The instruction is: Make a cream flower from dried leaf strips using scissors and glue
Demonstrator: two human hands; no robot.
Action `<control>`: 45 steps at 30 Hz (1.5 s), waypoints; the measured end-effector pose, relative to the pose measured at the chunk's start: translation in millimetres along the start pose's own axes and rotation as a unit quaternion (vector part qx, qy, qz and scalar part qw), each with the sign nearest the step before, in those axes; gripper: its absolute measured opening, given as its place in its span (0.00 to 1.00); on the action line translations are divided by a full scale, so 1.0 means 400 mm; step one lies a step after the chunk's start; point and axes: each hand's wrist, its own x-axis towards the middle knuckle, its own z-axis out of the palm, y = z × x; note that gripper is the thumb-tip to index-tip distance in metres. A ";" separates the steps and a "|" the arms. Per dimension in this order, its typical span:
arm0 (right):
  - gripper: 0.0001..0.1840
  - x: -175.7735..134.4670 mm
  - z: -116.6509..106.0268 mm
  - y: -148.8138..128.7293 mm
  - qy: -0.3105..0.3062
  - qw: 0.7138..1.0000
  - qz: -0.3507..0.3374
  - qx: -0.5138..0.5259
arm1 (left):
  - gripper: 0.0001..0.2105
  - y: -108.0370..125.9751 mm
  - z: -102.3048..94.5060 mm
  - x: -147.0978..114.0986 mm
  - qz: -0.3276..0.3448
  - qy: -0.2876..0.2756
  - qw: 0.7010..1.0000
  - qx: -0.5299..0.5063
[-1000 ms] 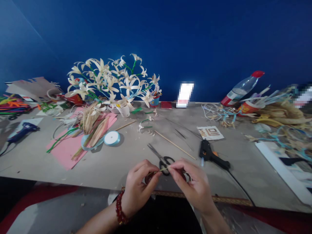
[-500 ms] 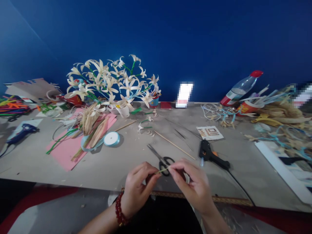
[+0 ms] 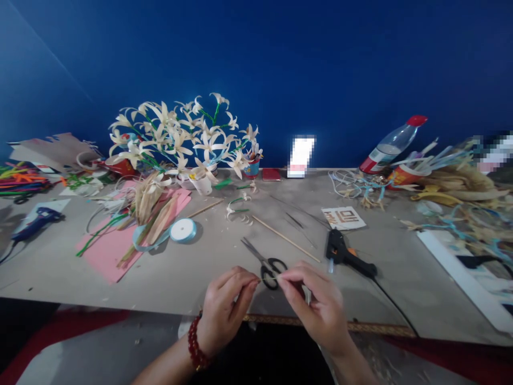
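Note:
A thin, pale yellow-green strip point(image 3: 269, 278) stretches between my two hands. My left hand point(image 3: 229, 302) pinches one end between thumb and fingers, a red bead bracelet on its wrist. The other end is in the pinch of my right hand point(image 3: 315, 299). Behind the strip, black-handled scissors point(image 3: 262, 260) lie on the table, blades pointing away to the left. A thin wooden stick point(image 3: 286, 239) rests beyond them. To the right of my right hand lies a black glue gun point(image 3: 347, 254) with its cord trailing to the table edge.
White flowers point(image 3: 180, 136) stand in cups at the back left. A blue ribbon spool point(image 3: 183, 230) sits by dried husks point(image 3: 150, 206) on pink paper point(image 3: 102, 256). Far left is a blue glue gun point(image 3: 38, 222). At right are a bottle point(image 3: 390, 147) and a white power strip point(image 3: 460, 278).
My left fingers have straightened and closed up along the strip, which shows thinner and more level between the hands. My right hand has hardly moved.

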 end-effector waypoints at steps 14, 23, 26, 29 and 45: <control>0.06 -0.004 0.002 0.003 0.016 1.000 -0.007 0.002 | 0.08 0.007 -0.003 0.001 0.035 0.040 0.998 0.022; 0.06 -0.014 0.006 0.012 -0.009 0.999 -0.013 0.029 | 0.08 0.004 -0.010 0.011 0.016 0.072 0.997 0.025; 0.06 -0.022 0.002 0.021 -0.031 0.999 -0.001 0.032 | 0.08 -0.003 -0.011 0.004 0.009 0.061 0.998 0.018; 0.06 -0.030 0.001 0.028 -0.029 0.999 0.011 0.031 | 0.08 -0.008 -0.008 -0.005 0.011 0.049 0.999 0.001; 0.10 0.017 -0.093 0.036 -0.020 0.969 -0.058 -0.240 | 0.06 -0.021 -0.015 0.010 -0.015 0.015 0.997 -0.070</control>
